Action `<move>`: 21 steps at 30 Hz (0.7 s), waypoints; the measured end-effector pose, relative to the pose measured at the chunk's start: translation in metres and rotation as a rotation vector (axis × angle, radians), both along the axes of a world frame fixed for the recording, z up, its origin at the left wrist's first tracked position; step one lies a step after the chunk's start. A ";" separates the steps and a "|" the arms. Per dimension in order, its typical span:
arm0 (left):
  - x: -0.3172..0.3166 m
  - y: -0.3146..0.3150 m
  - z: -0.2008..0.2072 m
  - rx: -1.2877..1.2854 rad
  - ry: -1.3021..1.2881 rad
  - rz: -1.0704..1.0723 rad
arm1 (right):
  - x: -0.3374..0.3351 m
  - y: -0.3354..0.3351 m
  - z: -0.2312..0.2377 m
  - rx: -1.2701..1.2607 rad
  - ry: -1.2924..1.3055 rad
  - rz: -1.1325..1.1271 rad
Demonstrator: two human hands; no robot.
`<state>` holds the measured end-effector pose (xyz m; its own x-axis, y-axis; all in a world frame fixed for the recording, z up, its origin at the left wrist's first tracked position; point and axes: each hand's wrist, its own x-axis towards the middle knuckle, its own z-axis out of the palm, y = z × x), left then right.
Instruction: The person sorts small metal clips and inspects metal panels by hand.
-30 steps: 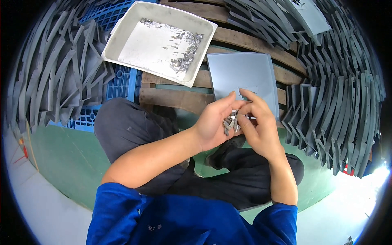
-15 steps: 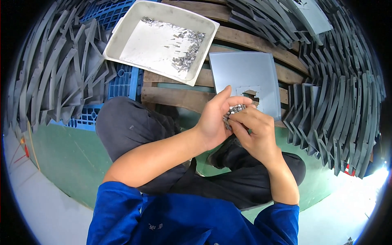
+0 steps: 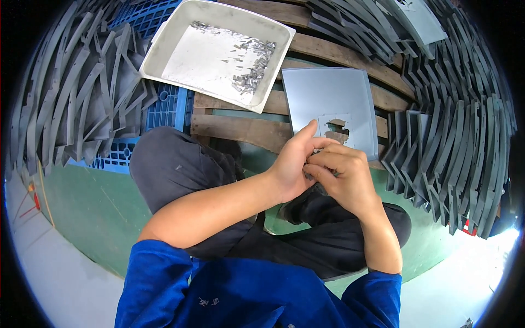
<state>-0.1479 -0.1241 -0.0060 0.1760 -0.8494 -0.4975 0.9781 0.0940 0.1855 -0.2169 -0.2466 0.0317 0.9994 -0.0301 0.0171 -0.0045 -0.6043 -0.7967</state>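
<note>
Small metal pieces sit between the person's two hands in the head view, showing only as a few grey bits. Below is a green floor, giving way to paler flooring toward the lower corners, with strong glare at the right edge. Ahead of the bent legs in dark trousers lies a slatted wooden pallet, with a blue plastic pallet to its left. A white tray spans the two; loose metal bits are heaped mostly along its right side, with a thinner scatter along the far wall. Right of the tray, a flat grey-blue panel rests on the slats, an irregular opening cut near its closer edge. Bent grey sheet parts stand in a dense row at the left; more stacked grey parts crowd the right.

The left grip is cupped, thumb raised, its curled fingers holding the pieces against the palm. The right grip bends over it from the right, thumb and fingertips at the pieces; whether it pinches one cannot be told. Both are near the panel's closer left corner, well apart from the tray, and the right fingers hide most of the pieces.
</note>
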 end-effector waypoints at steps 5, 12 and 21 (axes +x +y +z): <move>-0.005 -0.003 -0.010 0.103 -0.009 -0.081 | 0.003 0.002 0.002 -0.008 0.128 0.003; 0.001 -0.007 0.015 0.169 -0.019 0.013 | 0.000 -0.013 -0.007 0.301 0.255 -0.246; 0.003 -0.001 -0.007 0.093 -0.105 -0.014 | 0.001 -0.032 0.007 0.444 0.278 -0.412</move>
<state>-0.1444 -0.1247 -0.0129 0.2196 -0.8033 -0.5536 0.9539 0.0578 0.2944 -0.2155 -0.2789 0.0386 0.8699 -0.3555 -0.3420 -0.4065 -0.1239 -0.9052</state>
